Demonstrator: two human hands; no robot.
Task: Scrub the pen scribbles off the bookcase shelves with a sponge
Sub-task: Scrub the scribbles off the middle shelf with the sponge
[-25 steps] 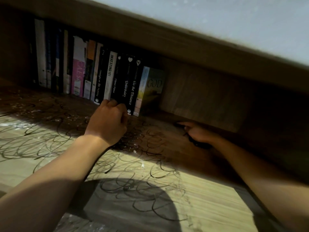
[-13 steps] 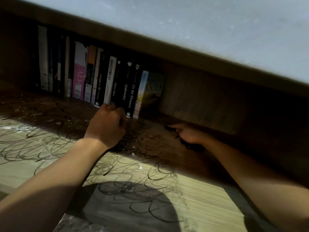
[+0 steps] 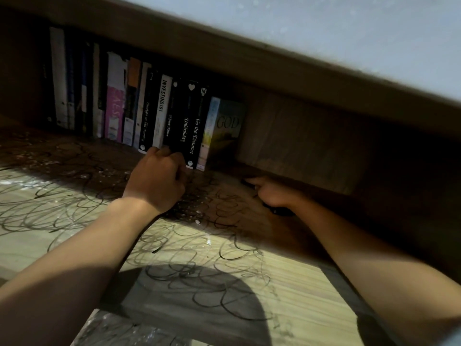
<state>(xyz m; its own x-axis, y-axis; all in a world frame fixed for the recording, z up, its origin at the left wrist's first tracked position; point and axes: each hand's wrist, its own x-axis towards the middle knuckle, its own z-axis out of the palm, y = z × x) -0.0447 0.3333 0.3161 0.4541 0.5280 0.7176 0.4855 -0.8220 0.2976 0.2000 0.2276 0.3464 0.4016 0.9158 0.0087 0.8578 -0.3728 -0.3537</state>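
The wooden shelf [image 3: 287, 283] is covered in looping black pen scribbles [image 3: 189, 248], with white flecks scattered among them. My left hand [image 3: 157, 181] rests as a fist on the shelf, its curled fingers against the bottom of the black books [image 3: 184, 126]. Whatever is under it is hidden. Deeper in the shadow to the right, my right hand [image 3: 270, 193] grips a dark object [image 3: 280, 211], likely the sponge, pressed on the shelf. Its index finger points left.
A row of upright books [image 3: 114, 96] fills the back left of the shelf and ends at a pale book marked GOD [image 3: 228, 123]. The upper shelf board [image 3: 274, 71] hangs low overhead. Crinkled clear plastic [image 3: 119, 330] lies at the front edge.
My right hand has slid a little to the left along the shelf with the dark object. My left hand has stayed at the base of the books.
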